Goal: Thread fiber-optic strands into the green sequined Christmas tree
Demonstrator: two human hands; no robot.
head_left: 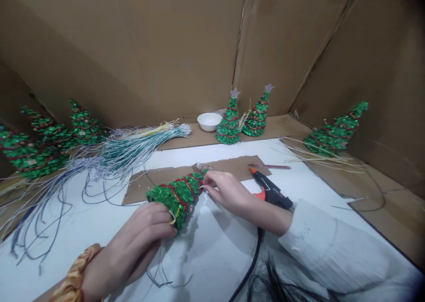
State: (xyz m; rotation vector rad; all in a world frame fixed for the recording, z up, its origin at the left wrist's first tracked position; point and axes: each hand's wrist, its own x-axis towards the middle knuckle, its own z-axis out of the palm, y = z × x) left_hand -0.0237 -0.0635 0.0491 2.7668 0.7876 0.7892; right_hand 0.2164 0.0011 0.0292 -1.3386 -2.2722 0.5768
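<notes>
Your left hand (pixel 142 238) grips the wide base of a green sequinned cone-shaped Christmas tree (pixel 175 200), which lies tilted between your hands above a brown cardboard strip (pixel 229 164). Your right hand (pixel 226 191) pinches its tip (a black-and-orange hot glue gun (pixel 270 191) sits just beside it).

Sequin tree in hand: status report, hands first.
Left hand gripping base of green sequin tree. Right hand pinching near its tip. Hot glue gun lying just beyond right wrist, black cord trailing toward the person.
</notes>
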